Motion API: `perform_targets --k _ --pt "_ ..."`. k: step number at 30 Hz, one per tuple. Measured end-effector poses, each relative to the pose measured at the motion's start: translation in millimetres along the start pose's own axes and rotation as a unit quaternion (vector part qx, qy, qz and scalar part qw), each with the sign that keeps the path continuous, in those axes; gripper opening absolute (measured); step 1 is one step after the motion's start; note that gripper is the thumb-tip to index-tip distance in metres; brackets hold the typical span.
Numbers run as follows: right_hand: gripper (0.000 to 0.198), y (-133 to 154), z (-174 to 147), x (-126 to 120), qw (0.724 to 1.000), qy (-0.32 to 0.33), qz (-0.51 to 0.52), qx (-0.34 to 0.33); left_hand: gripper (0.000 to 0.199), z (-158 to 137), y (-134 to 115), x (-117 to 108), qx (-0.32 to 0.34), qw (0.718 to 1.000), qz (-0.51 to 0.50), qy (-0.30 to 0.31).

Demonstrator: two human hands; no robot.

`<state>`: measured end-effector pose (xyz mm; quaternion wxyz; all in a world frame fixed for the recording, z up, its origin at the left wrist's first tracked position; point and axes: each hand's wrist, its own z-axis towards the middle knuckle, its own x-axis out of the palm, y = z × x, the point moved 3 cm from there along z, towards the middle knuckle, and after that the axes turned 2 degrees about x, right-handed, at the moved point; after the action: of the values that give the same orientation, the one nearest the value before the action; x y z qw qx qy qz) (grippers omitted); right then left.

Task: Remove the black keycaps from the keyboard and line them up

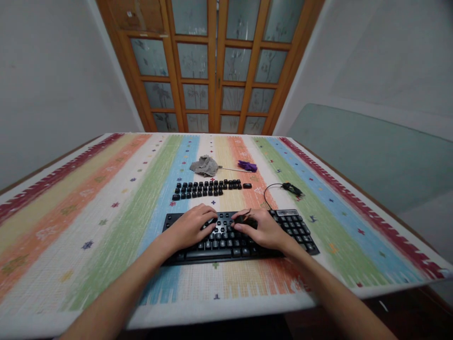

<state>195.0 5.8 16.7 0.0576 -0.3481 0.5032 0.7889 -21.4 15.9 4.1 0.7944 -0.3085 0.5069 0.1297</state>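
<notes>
Computer keyboard on counter, loose keycaps beyond. Left hand: fingers parted, apparently released; right hand: grasp cannot be told. Keycap work seems in hand; the next move calls for precise fingertip placement.

Glazed doors, striped tablecloth, perhaps cardboard

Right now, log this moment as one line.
left hand: at keyboard | right hand: at keyboard, grip unclear | beyond keyboard: loose keys, grey cloth
</notes>
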Motion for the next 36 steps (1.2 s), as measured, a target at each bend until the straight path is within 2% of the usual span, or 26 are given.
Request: perform_targets --k 5,9,13,18,22,29,36 --pt "0.017 14 6 11 0.993 0.034 -0.111 -0.034 0.02 -1 -5 2 0.001 1.0 0.016 0.001" --pt "0.019 20 8 5 0.983 0.054 -0.166 -0.049 0.02 -2 -6 3 -0.003 1.0 0.019 -0.004" --pt "0.019 17 7 -9 0.988 0.072 -0.13 -0.045 0.02 -2 -5 3 -0.002 1.0 0.017 -0.007" --pt "0.022 4 12 -17 0.994 0.079 -0.067 0.024 0.02 -2 -5 4 -0.004 1.0 0.023 -0.006" --pt "0.026 0 19 -14 0.993 0.094 -0.03 0.063 0.019 -2 -5 3 -0.004 1.0 0.021 -0.006" --pt "0.023 5 34 -2 0.994 0.105 0.003 0.038 0.019 -2 -6 3 -0.004 1.0 0.019 -0.009" --pt "0.028 -1 39 5 0.986 0.13 0.063 0.078 0.02 -1 -7 2 -0.008 1.0 0.012 -0.009"
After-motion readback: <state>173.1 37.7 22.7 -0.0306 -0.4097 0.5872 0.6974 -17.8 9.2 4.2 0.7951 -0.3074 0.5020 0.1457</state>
